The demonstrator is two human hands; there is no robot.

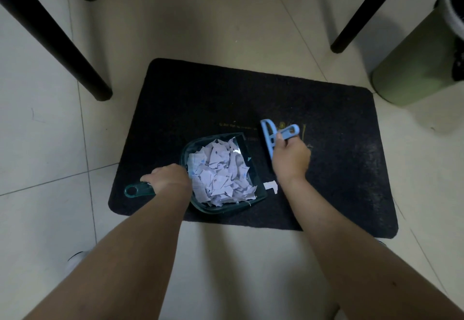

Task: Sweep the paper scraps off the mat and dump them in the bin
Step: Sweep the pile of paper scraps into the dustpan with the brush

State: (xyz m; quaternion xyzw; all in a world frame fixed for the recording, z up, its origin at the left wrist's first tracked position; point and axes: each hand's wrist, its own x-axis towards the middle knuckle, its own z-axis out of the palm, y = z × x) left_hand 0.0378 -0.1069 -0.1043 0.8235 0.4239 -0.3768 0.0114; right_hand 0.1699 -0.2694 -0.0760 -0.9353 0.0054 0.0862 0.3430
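Scraps [221,171] heaped in teal dustpan [226,206] at frame centre on black mat [200,93] | left hand [170,176] grips pan handle | right hand [291,159] holds blue brush [267,139] | stray scrap [271,186] beside pan lip: flick it in, pan lip flat | bin [414,68] upper right.

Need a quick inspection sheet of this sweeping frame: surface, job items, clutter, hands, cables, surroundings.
Surface: dark mat on pale tiled floor.
Job's things: teal dustpan on the mat, heaped with paper scraps; one loose scrap by its lip; green bin far right.
Clutter: nothing seen.
Hands: left hand grips the dustpan handle; right hand grips the blue brush.
Cables: nothing seen.
Surroundings: black furniture legs beyond the mat.
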